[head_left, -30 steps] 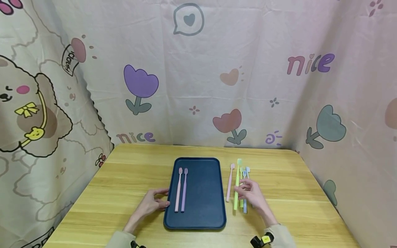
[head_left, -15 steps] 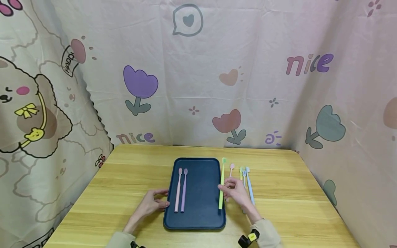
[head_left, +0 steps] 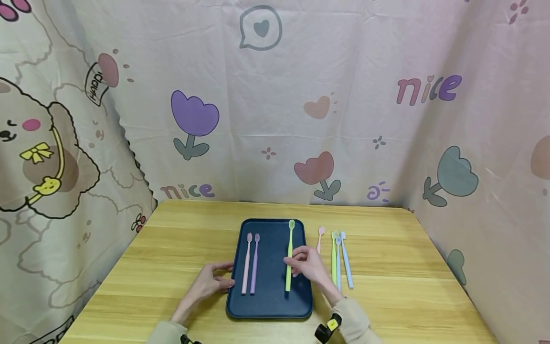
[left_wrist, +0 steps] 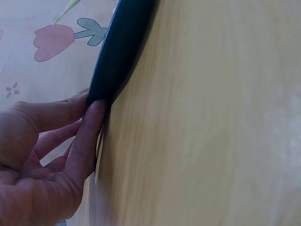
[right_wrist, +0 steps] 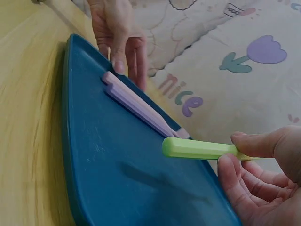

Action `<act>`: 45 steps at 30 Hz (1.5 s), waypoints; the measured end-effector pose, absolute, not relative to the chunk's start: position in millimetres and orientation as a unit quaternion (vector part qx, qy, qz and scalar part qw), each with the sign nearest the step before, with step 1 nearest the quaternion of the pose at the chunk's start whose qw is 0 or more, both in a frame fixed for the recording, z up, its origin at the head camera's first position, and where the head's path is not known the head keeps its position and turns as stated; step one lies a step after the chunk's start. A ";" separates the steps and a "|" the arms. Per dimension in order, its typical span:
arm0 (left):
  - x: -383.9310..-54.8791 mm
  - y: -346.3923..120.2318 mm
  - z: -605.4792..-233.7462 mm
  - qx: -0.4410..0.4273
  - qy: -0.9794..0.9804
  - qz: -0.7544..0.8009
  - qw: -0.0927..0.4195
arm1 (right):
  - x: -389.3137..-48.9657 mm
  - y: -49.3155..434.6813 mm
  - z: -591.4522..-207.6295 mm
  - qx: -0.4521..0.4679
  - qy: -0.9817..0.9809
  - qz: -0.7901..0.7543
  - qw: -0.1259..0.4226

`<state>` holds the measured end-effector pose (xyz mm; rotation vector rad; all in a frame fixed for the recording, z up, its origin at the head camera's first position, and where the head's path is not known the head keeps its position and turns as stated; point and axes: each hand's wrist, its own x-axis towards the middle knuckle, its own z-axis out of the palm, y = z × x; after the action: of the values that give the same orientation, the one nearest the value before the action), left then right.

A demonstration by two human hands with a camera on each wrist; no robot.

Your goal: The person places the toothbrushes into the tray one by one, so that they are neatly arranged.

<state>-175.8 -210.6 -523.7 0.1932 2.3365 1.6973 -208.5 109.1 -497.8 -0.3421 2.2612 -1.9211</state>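
Note:
My right hand [head_left: 307,263] pinches a yellow-green toothbrush [head_left: 290,258] by its handle, over the right half of the dark blue tray [head_left: 275,306]. In the right wrist view the handle's blunt end [right_wrist: 188,148] points out past the fingertips, and its shadow falls on the tray below. My left hand [head_left: 210,283] grips the tray's left edge; in the left wrist view the thumb and a finger [left_wrist: 89,136] meet at the rim. On the tray's left half lie a pink toothbrush [head_left: 247,267] and a purple toothbrush [head_left: 255,267], side by side.
Right of the tray, on the wooden table [head_left: 386,258], lie another pink toothbrush [head_left: 321,234], partly hidden by my right hand, a second green toothbrush [head_left: 333,260] and two blue toothbrushes [head_left: 347,263]. A patterned curtain [head_left: 266,119] hangs behind the table.
My right hand has carried the yellow-green toothbrush left, from the group on the table to over the tray. One blue toothbrush now lies slanted, apart from the others. The left hand stays put.

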 end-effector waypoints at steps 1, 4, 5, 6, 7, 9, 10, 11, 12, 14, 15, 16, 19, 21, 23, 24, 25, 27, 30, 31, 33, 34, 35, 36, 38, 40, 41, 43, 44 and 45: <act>-176.1 -210.8 -524.3 0.066 0.801 0.582 0.123 | -209.1 106.4 -498.8 -0.115 0.754 -0.642 0.079; -176.2 -211.2 -524.9 0.069 0.802 0.580 0.121 | -210.1 98.7 -501.5 -0.113 0.754 -0.643 0.080; -176.2 -211.4 -525.2 0.070 0.802 0.580 0.120 | -210.6 96.2 -502.7 -0.112 0.754 -0.643 0.080; -176.3 -211.5 -525.5 0.070 0.803 0.580 0.120 | -210.8 93.8 -503.7 -0.109 0.754 -0.643 0.082; -176.3 -211.6 -525.5 0.070 0.804 0.579 0.119 | -211.1 91.5 -504.9 -0.107 0.754 -0.642 0.083; -175.6 -211.4 -525.1 0.068 0.804 0.578 0.121 | -211.3 87.2 -506.6 -0.103 0.755 -0.642 0.085; -175.5 -211.3 -525.0 0.067 0.805 0.577 0.121 | -211.4 85.2 -507.6 -0.103 0.756 -0.641 0.085; -175.3 -211.3 -524.8 0.067 0.805 0.577 0.122 | -211.7 83.1 -508.3 -0.100 0.757 -0.640 0.088; -175.0 -211.3 -524.7 0.066 0.805 0.577 0.122 | -211.8 81.2 -509.1 -0.100 0.758 -0.639 0.088; -174.2 -211.3 -524.1 0.067 0.805 0.576 0.123 | -211.8 77.8 -510.2 -0.100 0.760 -0.636 0.089; -174.1 -211.3 -524.0 0.067 0.805 0.577 0.123 | -211.6 76.2 -510.7 -0.101 0.763 -0.632 0.088; -174.1 -211.4 -523.9 0.069 0.803 0.579 0.123 | -211.6 74.7 -511.5 -0.103 0.766 -0.628 0.087; -173.3 -211.4 -522.8 0.070 0.799 0.584 0.125 | -211.4 70.1 -513.7 -0.107 0.775 -0.617 0.085; -173.0 -211.2 -522.3 0.069 0.797 0.586 0.126 | -211.4 67.1 -515.5 -0.113 0.780 -0.610 0.081; -172.6 -211.0 -521.5 0.067 0.797 0.586 0.127 | -211.4 64.4 -517.3 -0.118 0.782 -0.607 0.077; -172.6 -210.9 -521.4 0.067 0.798 0.586 0.127 | -211.5 63.1 -518.0 -0.119 0.783 -0.606 0.076; -172.7 -210.8 -521.4 0.067 0.798 0.586 0.127 | -211.5 62.0 -518.9 -0.120 0.783 -0.606 0.075; -173.0 -210.7 -521.5 0.068 0.797 0.586 0.127 | -211.8 60.0 -520.8 -0.119 0.782 -0.607 0.076; -173.6 -210.8 -521.6 0.070 0.798 0.585 0.126 | -212.8 57.4 -523.4 -0.117 0.782 -0.607 0.080; -173.8 -210.8 -521.6 0.071 0.798 0.586 0.125 | -213.1 56.7 -524.0 -0.117 0.783 -0.606 0.081; -174.2 -210.8 -521.8 0.072 0.798 0.585 0.123 | -213.7 55.5 -524.9 -0.117 0.783 -0.605 0.083; -174.5 -210.9 -522.0 0.073 0.799 0.584 0.122 | -213.9 55.0 -525.2 -0.117 0.784 -0.604 0.084; -174.7 -211.0 -522.3 0.073 0.799 0.585 0.121 | -214.0 54.5 -525.2 -0.117 0.784 -0.604 0.086; -174.6 -211.0 -522.5 0.072 0.799 0.585 0.121 | -213.9 54.1 -525.3 -0.117 0.783 -0.604 0.087; -174.9 -211.1 -523.1 0.073 0.798 0.585 0.121 | -213.5 53.4 -525.2 -0.114 0.783 -0.604 0.090; -174.6 -211.1 -523.2 0.072 0.797 0.587 0.123 | -213.4 52.0 -525.0 -0.111 0.784 -0.603 0.091; -174.8 -211.2 -523.4 0.073 0.797 0.587 0.123 | -213.0 51.4 -525.0 -0.109 0.784 -0.604 0.092; -175.1 -211.6 -523.8 0.073 0.798 0.586 0.124 | -213.1 50.1 -526.1 -0.106 0.784 -0.604 0.093; -175.4 -211.8 -524.1 0.073 0.798 0.585 0.124 | -213.3 49.5 -526.7 -0.105 0.783 -0.605 0.094; -175.5 -211.9 -524.3 0.073 0.799 0.583 0.125 | -213.6 49.0 -527.5 -0.103 0.782 -0.607 0.096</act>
<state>-175.5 -211.9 -524.3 0.2125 2.3289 1.7002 -213.6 49.0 -527.5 -0.3061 2.3174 -1.7970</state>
